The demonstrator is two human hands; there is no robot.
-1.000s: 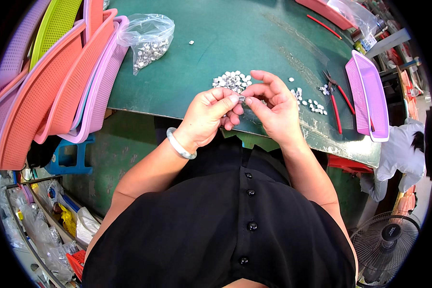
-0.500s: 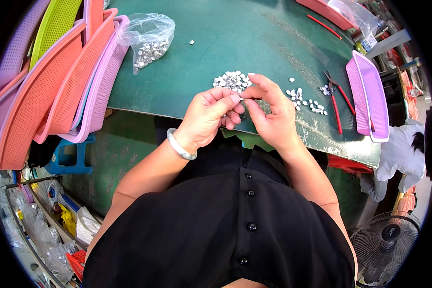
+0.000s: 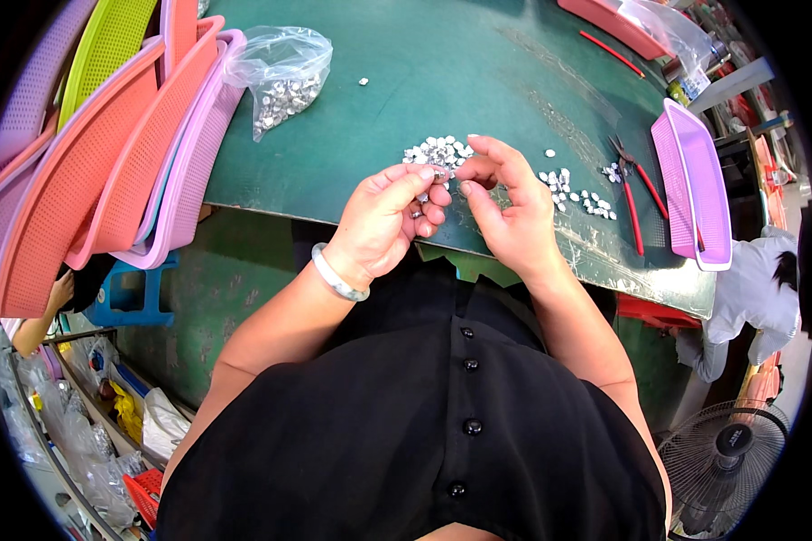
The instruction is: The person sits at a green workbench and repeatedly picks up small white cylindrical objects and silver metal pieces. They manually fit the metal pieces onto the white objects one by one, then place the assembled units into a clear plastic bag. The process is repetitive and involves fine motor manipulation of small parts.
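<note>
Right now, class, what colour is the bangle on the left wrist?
Pale grey-white bangle, clearest in the head view.

My left hand (image 3: 383,221) curled over whatever it pinched; piece too small to make out. Parts in pile (image 3: 438,151) too tiny to tell their kind. Bag (image 3: 280,77) contents blurred through plastic. Baskets (image 3: 90,153) cut off at left edge. Fan (image 3: 726,455) clipped by the rim.

Bright even daylight, soft shadows, sharp centre, fisheye bending at the rim (black corners), mild sheen on the green table (image 3: 478,81) — no blur
</note>
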